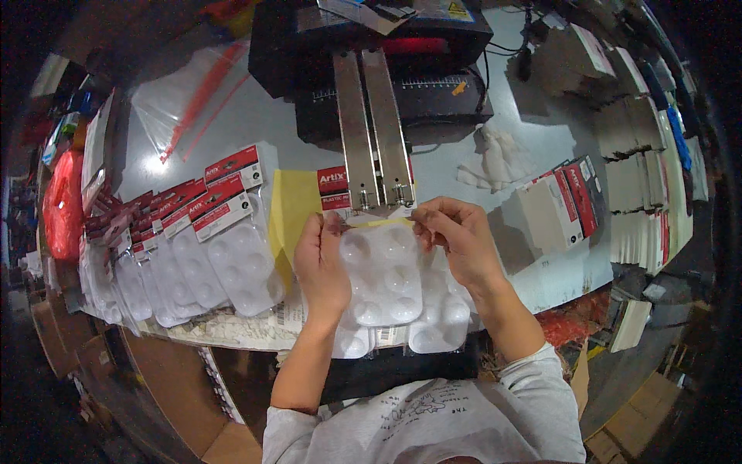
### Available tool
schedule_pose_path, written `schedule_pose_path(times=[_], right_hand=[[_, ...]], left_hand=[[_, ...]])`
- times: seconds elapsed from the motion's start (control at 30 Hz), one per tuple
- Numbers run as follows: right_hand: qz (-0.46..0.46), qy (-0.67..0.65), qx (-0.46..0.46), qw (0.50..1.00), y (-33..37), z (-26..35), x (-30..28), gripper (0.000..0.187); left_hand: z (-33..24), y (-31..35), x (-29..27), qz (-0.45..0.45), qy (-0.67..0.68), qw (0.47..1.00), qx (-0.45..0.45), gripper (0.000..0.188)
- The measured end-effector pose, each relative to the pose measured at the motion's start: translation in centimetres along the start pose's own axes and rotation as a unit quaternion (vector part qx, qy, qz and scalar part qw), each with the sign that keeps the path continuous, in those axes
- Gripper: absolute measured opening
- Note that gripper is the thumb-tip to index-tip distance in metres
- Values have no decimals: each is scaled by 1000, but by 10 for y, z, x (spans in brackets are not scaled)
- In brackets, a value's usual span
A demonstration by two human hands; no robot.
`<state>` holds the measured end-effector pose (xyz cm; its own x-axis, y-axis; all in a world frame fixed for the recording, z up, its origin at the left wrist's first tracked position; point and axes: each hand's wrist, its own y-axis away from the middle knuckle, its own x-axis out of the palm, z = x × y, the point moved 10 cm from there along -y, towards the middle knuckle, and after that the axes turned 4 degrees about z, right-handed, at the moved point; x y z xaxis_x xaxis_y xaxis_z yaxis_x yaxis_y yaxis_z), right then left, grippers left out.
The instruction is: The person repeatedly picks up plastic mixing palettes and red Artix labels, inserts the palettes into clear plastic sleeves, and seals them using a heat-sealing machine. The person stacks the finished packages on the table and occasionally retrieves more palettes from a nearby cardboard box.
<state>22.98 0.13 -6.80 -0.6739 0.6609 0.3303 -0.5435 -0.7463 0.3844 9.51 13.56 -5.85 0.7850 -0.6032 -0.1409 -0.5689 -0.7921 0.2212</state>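
Observation:
In front of me lies a white plastic paint palette [381, 278] with round wells, its top edge under the ends of two metal arms [375, 127] of a black machine [371, 58]. My left hand [319, 267] is closed at the palette's upper left corner, thumb near the edge. At the upper right corner my right hand [457, 236] pinches the edge with thumb and fingers. More white palettes [442, 325] lie underneath, reaching over the table's front edge. A red and white header card [332, 187] shows partly beneath the metal arms.
Bagged palettes [239, 263] with red header cards overlap at the left, beside a yellow sheet [297, 209]. Clear plastic bags [174, 97] lie behind. To the right are folded cards [560, 205], crumpled white material [495, 158] and tall card stacks [634, 147].

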Motion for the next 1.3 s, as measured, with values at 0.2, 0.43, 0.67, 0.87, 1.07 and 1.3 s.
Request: schedule_pose_path(times=[0.2, 0.43, 0.67, 0.87, 1.07, 1.3], right_hand=[[-9, 44, -2, 999, -3, -14, -12, 17], [-271, 524, -319, 742, 79, 132, -89, 38], [-305, 632, -123, 701, 90, 106, -211, 80], [-292, 654, -170, 677, 88, 115, -191, 82], [-252, 567, -196, 759, 86, 109, -196, 76], [-305, 834, -219, 404, 92, 120, -122, 46]], left_hand=[[6, 7, -1, -11, -39, 998, 40, 25], [-8, 3, -116, -138, -251, 955, -71, 31], [-35, 50, -91, -127, -612, 769, 134, 36], [-20, 61, -49, -59, -472, 854, 210, 17], [-31, 63, -58, -78, -417, 881, 210, 14], [-71, 57, -65, -91, -384, 877, 273, 18]])
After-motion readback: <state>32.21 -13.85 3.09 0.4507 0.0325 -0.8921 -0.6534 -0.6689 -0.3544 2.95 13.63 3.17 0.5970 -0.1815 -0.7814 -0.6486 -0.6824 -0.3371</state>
